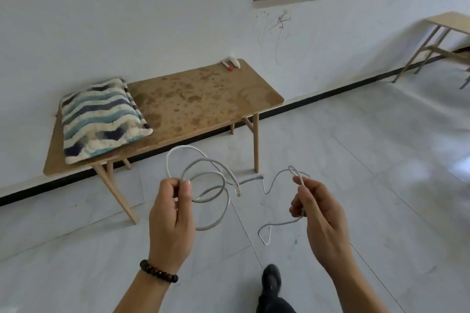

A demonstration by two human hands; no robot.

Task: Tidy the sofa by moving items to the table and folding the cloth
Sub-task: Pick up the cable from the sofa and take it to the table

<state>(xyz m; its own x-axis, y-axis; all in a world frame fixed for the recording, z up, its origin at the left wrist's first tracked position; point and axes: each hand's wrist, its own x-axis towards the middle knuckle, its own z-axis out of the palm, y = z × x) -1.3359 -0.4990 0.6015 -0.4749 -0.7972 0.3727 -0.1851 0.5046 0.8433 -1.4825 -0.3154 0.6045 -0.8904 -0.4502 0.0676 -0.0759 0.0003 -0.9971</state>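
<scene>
Head view, fingers of left hand pinching coiled white cable; right hand pinching its loose length

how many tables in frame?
2. A low wooden table stands against the wall ahead, with a striped cushion on its left end. A second table is at the far right edge, cut off by the frame. Others may be out of view.

Stained matt wooden table, fluffy striped cloth cushion, glossy floor tiles.
</scene>
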